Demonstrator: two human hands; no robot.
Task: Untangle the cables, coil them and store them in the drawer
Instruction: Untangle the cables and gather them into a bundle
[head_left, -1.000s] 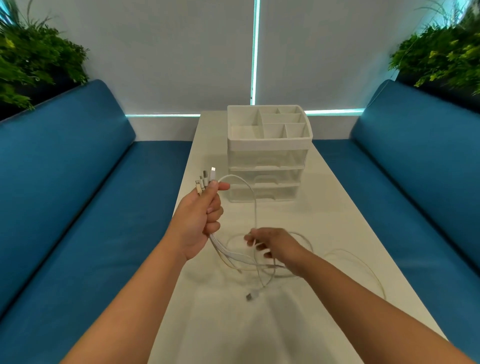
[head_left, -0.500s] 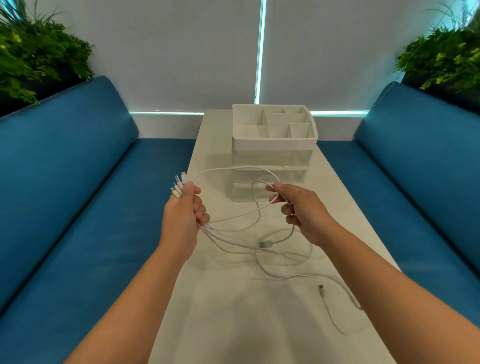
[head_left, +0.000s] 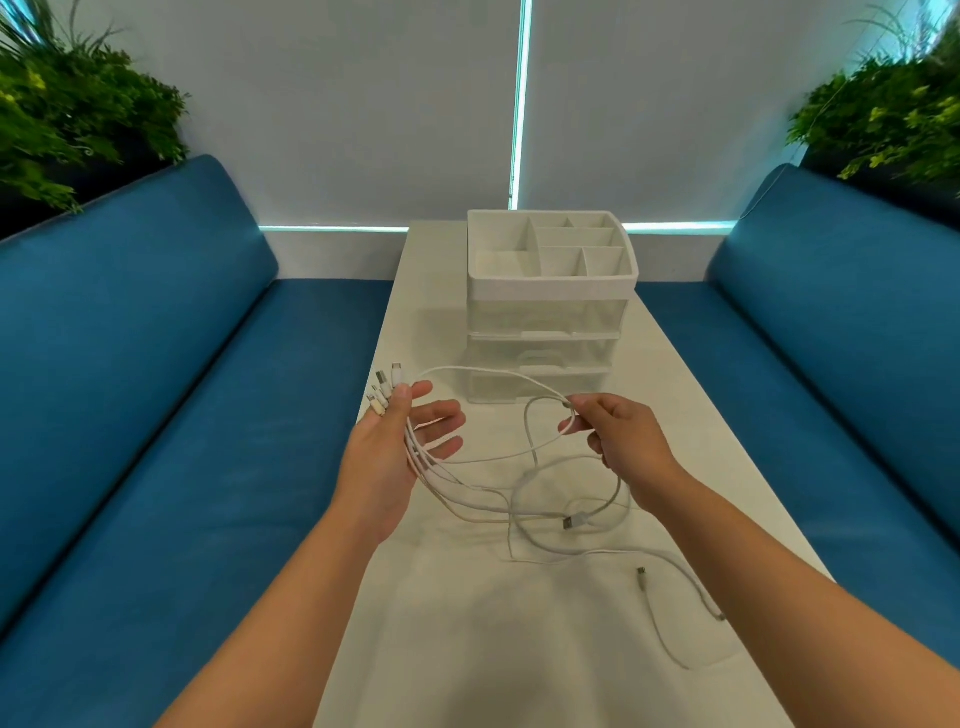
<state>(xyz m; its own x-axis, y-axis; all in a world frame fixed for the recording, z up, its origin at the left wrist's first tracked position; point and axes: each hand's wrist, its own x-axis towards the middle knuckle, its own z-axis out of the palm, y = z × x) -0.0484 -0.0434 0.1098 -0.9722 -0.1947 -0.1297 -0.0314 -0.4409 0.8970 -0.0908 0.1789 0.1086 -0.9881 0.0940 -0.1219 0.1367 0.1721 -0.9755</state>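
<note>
Above the table, the left hand, fingers spread, seemingly thumb-pins the plug ends while the right hand pinches one loop; cables remain tangled, uncoiled, drawer unit shut.

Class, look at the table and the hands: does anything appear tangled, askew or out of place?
Yes. The white cables lie in crossed, overlapping loops between the left hand and right hand, uncoiled, with loose ends trailing on the table. The drawer organiser stands square, drawers closed.
</note>
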